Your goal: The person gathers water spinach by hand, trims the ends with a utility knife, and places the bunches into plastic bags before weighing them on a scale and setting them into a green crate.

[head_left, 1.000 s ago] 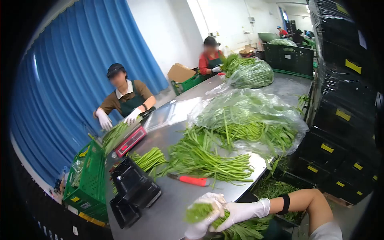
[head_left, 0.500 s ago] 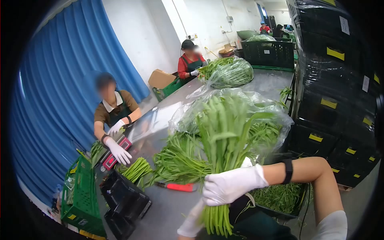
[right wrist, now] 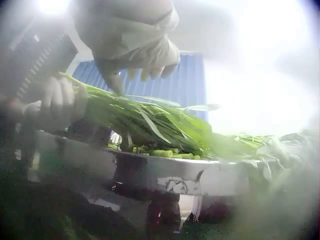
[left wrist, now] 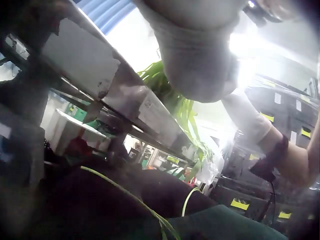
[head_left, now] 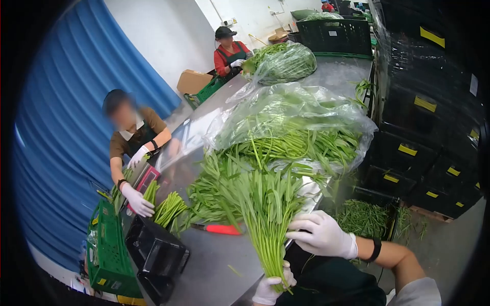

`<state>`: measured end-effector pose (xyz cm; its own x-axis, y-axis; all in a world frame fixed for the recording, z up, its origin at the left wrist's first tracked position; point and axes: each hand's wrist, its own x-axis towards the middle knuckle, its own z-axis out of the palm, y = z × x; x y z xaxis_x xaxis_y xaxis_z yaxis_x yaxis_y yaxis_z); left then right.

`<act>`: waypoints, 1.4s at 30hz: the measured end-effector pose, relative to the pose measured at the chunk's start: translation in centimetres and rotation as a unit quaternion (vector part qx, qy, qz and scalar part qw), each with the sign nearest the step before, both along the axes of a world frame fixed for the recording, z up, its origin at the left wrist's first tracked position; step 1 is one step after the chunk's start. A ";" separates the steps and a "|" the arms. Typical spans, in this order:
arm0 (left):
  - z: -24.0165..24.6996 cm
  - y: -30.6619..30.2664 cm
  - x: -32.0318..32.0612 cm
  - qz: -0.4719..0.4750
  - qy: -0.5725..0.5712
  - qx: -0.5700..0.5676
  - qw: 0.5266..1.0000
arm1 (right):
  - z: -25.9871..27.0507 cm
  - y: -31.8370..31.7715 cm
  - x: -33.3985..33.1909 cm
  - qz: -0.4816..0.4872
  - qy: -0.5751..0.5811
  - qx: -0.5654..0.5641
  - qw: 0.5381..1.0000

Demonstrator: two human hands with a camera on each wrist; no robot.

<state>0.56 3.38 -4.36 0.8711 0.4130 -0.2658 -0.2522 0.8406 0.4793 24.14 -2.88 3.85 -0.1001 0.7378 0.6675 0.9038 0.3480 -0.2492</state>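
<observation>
A bunch of long-stemmed leafy greens, looking like water spinach (head_left: 265, 209), stands tilted over the table's near edge with its leaves pointing away. My gloved left hand (head_left: 275, 286) grips it low, round the stem ends. On the bunch's right side is my gloved right hand (head_left: 321, 235), fingers relaxed and slightly bent, fingertips right at the stems. The right wrist view puts this right hand (right wrist: 132, 50) just above the greens (right wrist: 150, 120), its fingers not wrapped round them. Behind the bunch lie more loose greens (head_left: 209, 191) and a red-handled knife (head_left: 223, 229).
A large clear plastic bag (head_left: 291, 104) of greens covers the table's middle. Black trays (head_left: 158, 250) sit at the left, near a cut bundle (head_left: 169, 209) and a person at a red scale (head_left: 148, 178). Stacked black crates (head_left: 418, 122) and a bin of trimmings (head_left: 362, 219) stand at right.
The bunch was held low, then raised upright in my right hand; now my left hand holds its stem ends and the right has loosened. The person opposite has reached to the cut bundle.
</observation>
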 end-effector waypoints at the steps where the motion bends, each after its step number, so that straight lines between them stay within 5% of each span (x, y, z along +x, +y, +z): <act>1: 0.3 -0.3 0.4 0.002 -0.014 -0.003 1.000 | -0.8 -0.8 -0.5 -0.014 0.076 -0.022 0.997; 6: 1.2 -1.4 1.6 0.002 0.019 0.014 1.000 | -4.1 -1.4 -2.9 0.052 0.415 -0.149 0.896; 8: 2.1 -1.5 1.9 -0.027 0.122 0.056 0.991 | -3.9 -1.1 -3.3 0.037 0.416 -0.155 0.895; 10: 2.8 -1.7 2.0 -0.032 0.104 0.057 0.992 | -3.8 -0.9 -3.5 0.005 0.501 -0.212 0.839; 16: 2.6 -1.8 2.1 -0.017 0.063 0.049 0.997 | -4.3 -0.6 -1.7 0.016 0.523 -0.150 0.839; 19: 1.3 -1.5 1.9 -0.049 0.023 0.047 0.997 | -4.0 -0.4 -1.6 -0.030 0.416 -0.111 0.902; 21: 0.8 -1.7 2.3 -0.031 0.057 0.138 0.988 | -3.8 -0.3 -1.7 -0.040 0.400 -0.104 0.910; 27: 4.6 -3.8 4.8 0.088 0.193 0.141 0.967 | -4.6 -0.9 -2.1 -0.033 0.452 -0.104 0.885; 30: 3.6 -3.5 4.4 0.055 0.180 0.077 0.979 | -4.6 -1.8 -2.2 -0.021 0.468 -0.090 0.879; 32: 1.8 -3.2 3.9 0.061 0.175 0.105 0.977 | -4.0 -2.1 -2.3 -0.003 0.377 -0.029 0.926; 38: 2.1 -3.1 4.0 0.058 0.204 0.182 0.960 | -3.9 -3.4 -1.6 -0.011 0.375 -0.119 0.919; 40: 2.4 -3.1 4.2 0.059 0.211 0.180 0.959 | -4.3 -4.1 -0.6 -0.038 0.413 -0.100 0.904; 41: 2.7 -3.2 4.2 0.062 0.215 0.172 0.959 | -4.5 -4.3 -0.1 0.009 0.598 -0.097 0.796; 42: 3.0 -3.3 4.2 0.065 0.219 0.163 0.960 | -2.0 -5.3 0.6 -0.035 0.636 -0.106 0.764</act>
